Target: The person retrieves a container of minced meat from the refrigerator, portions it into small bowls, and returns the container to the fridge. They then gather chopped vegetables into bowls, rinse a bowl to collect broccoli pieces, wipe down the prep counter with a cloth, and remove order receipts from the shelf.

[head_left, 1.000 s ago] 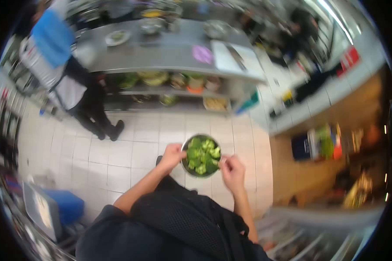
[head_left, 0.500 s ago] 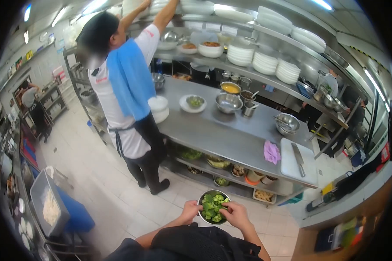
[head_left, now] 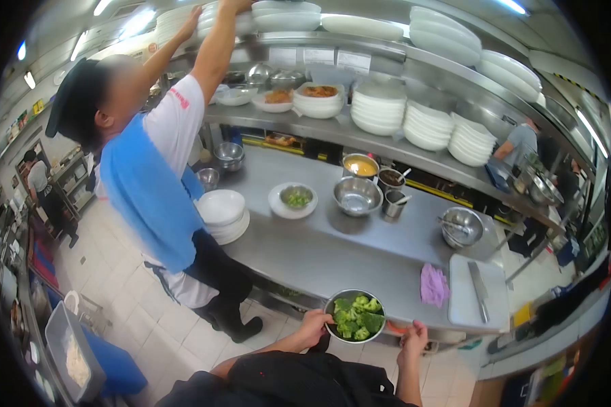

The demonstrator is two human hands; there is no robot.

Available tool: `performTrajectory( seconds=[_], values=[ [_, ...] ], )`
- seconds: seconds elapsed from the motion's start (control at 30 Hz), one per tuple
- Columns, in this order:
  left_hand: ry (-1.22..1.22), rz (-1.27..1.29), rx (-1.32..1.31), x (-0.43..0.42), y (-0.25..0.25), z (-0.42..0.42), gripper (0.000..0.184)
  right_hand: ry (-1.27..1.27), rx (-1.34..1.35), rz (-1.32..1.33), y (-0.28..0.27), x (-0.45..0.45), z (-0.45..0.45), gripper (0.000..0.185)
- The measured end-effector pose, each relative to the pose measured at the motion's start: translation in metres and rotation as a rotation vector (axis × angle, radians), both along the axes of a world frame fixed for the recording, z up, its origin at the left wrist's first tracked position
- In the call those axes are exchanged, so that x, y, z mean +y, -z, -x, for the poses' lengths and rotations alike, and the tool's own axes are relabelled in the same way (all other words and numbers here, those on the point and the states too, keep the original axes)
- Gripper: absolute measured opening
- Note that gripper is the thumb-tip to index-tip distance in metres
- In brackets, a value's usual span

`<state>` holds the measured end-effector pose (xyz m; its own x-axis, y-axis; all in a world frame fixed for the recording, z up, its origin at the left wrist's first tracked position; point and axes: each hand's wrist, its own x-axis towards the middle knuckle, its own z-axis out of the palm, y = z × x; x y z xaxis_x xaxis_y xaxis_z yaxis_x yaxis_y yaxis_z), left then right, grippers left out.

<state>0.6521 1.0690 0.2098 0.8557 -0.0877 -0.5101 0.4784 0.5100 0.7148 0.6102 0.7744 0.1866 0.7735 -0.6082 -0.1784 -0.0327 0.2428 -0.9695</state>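
My left hand grips the left rim of a steel bowl, its thumb at the edge. Green broccoli florets fill the bowl, which is held up in front of the counter's front edge. My right hand is raised to the right of the bowl, apart from it. Its fingers are curled in, and whether anything small is between them cannot be made out.
On the steel counter are white plates, a metal bowl, a purple cloth and a knife on a white board. A co-worker stands at left, arms raised to the upper shelf. Stacked dishes line the shelf below.
The counter appears closer. My right hand has come away from the broccoli and moved right. My left hand still has the bowl. The co-worker's arms remain raised.
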Motion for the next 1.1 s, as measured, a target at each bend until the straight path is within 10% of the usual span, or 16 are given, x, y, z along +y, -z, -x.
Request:
performTrajectory(
  seconds=[0.33,0.47,0.7,0.83,1.1],
  values=[
    [-0.524,-0.146,-0.102,0.105,-0.053,-0.211,0.012,-0.254,0.01,-0.192,-0.034,0.095,-0.194,0.046],
    [-0.828,-0.088,-0.214,0.168,-0.071,-0.322,0.009,-0.35,0.058,0.144,-0.032,0.104,-0.224,0.046],
    [-1.482,-0.36,-0.328,0.36,-0.097,-0.458,0.018,-0.012,0.12,0.026,0.025,0.057,-0.201,0.045],
    [-1.728,-0.669,-0.017,0.446,-0.148,-0.463,0.034,0.076,0.345,-0.118,0.024,0.067,-0.178,0.045],
    [-1.9,-0.339,0.152,0.561,-0.144,-0.444,0.039,-0.03,0.285,0.066,0.152,0.005,-0.162,0.05]
  ],
)
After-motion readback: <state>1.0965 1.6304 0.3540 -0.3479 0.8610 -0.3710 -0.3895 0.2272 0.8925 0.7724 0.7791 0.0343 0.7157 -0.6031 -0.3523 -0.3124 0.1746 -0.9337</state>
